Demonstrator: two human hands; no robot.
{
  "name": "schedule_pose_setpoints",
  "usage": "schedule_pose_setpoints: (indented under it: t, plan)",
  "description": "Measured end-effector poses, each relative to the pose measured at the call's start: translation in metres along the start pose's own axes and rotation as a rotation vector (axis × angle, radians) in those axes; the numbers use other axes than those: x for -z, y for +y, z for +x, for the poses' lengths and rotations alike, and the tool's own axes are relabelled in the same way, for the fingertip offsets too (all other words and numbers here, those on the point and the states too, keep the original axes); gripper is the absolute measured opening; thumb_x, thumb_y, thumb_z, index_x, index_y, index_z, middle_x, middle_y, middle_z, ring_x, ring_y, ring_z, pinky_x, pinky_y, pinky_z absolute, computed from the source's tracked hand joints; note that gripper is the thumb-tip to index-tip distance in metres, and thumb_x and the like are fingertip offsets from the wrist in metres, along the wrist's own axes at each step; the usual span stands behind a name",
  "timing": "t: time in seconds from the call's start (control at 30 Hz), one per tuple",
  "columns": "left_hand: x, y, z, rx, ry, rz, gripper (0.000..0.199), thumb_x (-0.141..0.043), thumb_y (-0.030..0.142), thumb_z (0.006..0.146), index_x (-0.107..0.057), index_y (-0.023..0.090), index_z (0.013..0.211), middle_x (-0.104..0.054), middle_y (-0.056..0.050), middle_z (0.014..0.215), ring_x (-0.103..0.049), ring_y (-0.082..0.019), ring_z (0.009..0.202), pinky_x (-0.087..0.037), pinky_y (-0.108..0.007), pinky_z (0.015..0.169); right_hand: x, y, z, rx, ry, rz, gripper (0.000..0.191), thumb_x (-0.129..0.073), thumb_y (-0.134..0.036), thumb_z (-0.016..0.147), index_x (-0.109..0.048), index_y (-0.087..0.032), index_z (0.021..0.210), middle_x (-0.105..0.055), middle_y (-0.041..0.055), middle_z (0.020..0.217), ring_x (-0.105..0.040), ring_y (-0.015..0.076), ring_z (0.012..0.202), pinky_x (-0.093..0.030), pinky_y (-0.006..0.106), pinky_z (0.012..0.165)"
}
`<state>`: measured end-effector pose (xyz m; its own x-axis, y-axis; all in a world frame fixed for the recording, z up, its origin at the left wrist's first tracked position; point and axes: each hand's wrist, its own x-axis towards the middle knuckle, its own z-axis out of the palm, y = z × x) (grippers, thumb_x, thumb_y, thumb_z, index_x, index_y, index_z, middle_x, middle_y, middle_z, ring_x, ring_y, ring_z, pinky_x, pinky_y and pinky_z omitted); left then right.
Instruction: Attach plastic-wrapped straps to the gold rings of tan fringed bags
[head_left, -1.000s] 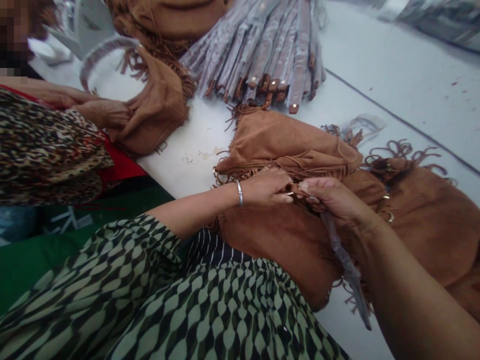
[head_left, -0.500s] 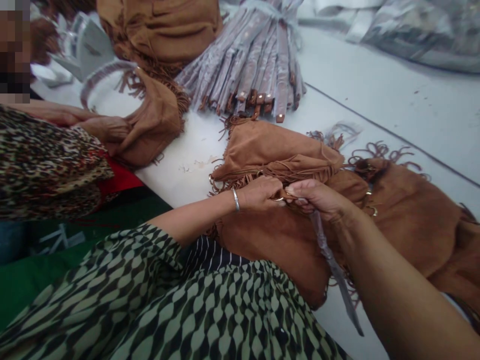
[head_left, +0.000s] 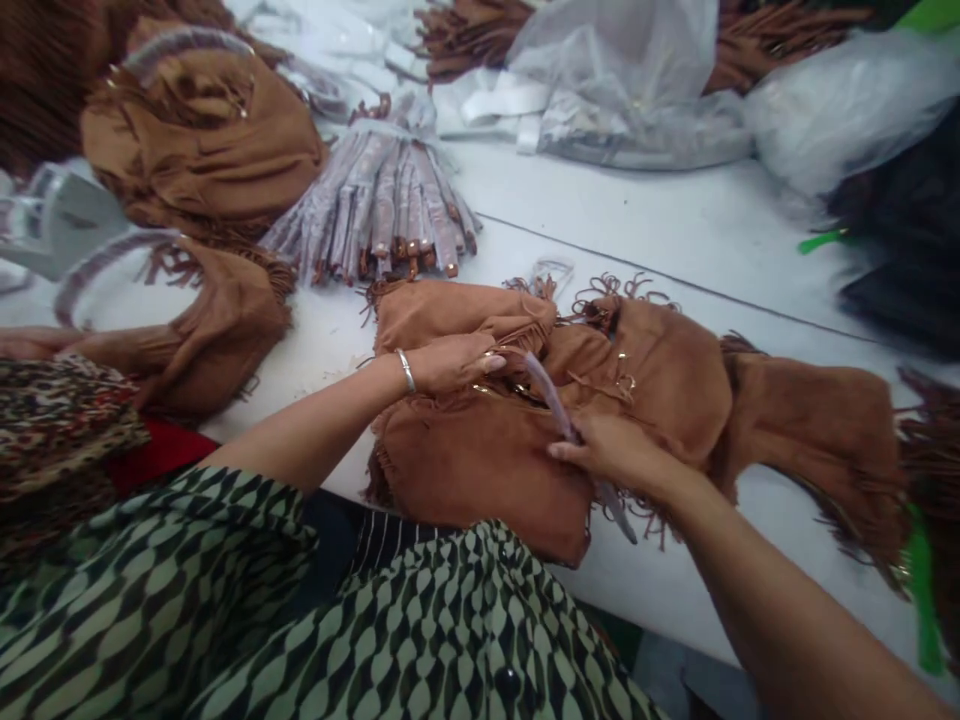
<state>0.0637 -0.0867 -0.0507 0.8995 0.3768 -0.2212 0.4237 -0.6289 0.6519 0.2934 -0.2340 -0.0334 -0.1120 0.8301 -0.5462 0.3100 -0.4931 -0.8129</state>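
Observation:
A brown suede fringed bag (head_left: 480, 470) lies on the white table before me. A bag strap (head_left: 551, 392), mostly wrapped in thin clear plastic, runs across its upper edge. My left hand (head_left: 459, 363), with a silver bangle at the wrist, is closed on the strap's brown end, beside small gold-coloured metal parts. Lower down and to the right, my right hand (head_left: 611, 448) has its fingers round the wrapped length, whose free end hangs past the hand. Another brown bag (head_left: 667, 380) lies to the right, touching the first.
A bundle of wrapped straps (head_left: 390, 205) lies behind the bags. A co-worker's hand (head_left: 120, 355) at the left holds a fringed bag (head_left: 225, 325). A stuffed brown bag (head_left: 202, 140) stands at the back left. Clear plastic bags (head_left: 637, 100) lie at the back.
My right hand has slid from the strap's end down along its wrapped length, away from my left hand. The left still grips the end. My view has swung to the right.

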Motion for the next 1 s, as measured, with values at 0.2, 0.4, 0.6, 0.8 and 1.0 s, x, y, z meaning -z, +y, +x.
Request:
schedule_pose_setpoints:
  t: [0.2, 0.4, 0.6, 0.8, 1.0]
  plan:
    - [0.049, 0.013, 0.049, 0.097, 0.109, 0.251, 0.040, -0.039, 0.037, 0.092, -0.050, 0.013, 0.122, -0.056, -0.014, 0.121, -0.047, -0.027, 0.117, -0.035, -0.039, 0.099, -0.019, 0.003, -0.007, -0.118, -0.020, 0.446, 0.032, -0.072, -0.043, 0.069, -0.056, -0.016, 0.064, -0.053, -0.0021, 0.053, -0.034, 0.0051, 0.037, -0.021, 0.019, 0.032]
    - [0.025, 0.043, 0.058, 0.274, 0.644, 0.164, 0.035, -0.054, 0.030, 0.085, -0.052, 0.009, 0.113, -0.058, -0.016, 0.110, -0.052, -0.026, 0.106, -0.040, -0.040, 0.094, -0.006, -0.006, 0.033, -0.119, 0.208, 0.907, 0.040, -0.068, -0.046, 0.074, -0.041, -0.019, 0.066, -0.051, -0.0057, 0.050, -0.031, 0.0019, 0.033, -0.025, 0.012, 0.028]
    - [-0.049, 0.071, -0.025, 0.217, 0.717, -0.482, 0.039, -0.030, 0.044, 0.095, -0.056, 0.016, 0.091, -0.060, -0.002, 0.075, -0.055, -0.010, 0.060, -0.047, -0.024, 0.060, 0.000, -0.001, 0.048, -0.128, 0.284, 1.086, 0.040, -0.070, -0.043, 0.076, -0.042, -0.019, 0.064, -0.049, -0.0074, 0.045, -0.035, 0.0020, 0.031, -0.030, 0.011, 0.027]
    - [-0.068, 0.077, -0.059, 0.159, 0.958, -0.340, 0.032, -0.054, 0.045, 0.085, -0.059, 0.019, 0.103, -0.061, -0.003, 0.081, -0.057, -0.014, 0.071, -0.050, -0.029, 0.067, -0.025, -0.013, 0.055, -0.160, 0.264, 1.064, 0.045, -0.071, -0.050, 0.073, -0.040, -0.019, 0.060, -0.050, -0.0059, 0.043, -0.036, 0.0018, 0.030, -0.028, 0.011, 0.025]
    - [-0.065, 0.074, -0.060, 0.196, 0.941, -0.270, 0.033, -0.044, 0.048, 0.088, -0.064, 0.024, 0.099, -0.066, -0.007, 0.089, -0.060, -0.020, 0.087, -0.051, -0.041, 0.084, -0.049, -0.037, 0.053, -0.027, 0.194, 0.897, 0.056, -0.064, -0.067, 0.068, -0.033, -0.022, 0.059, -0.046, -0.0069, 0.041, -0.032, 0.0027, 0.029, -0.025, 0.013, 0.024]
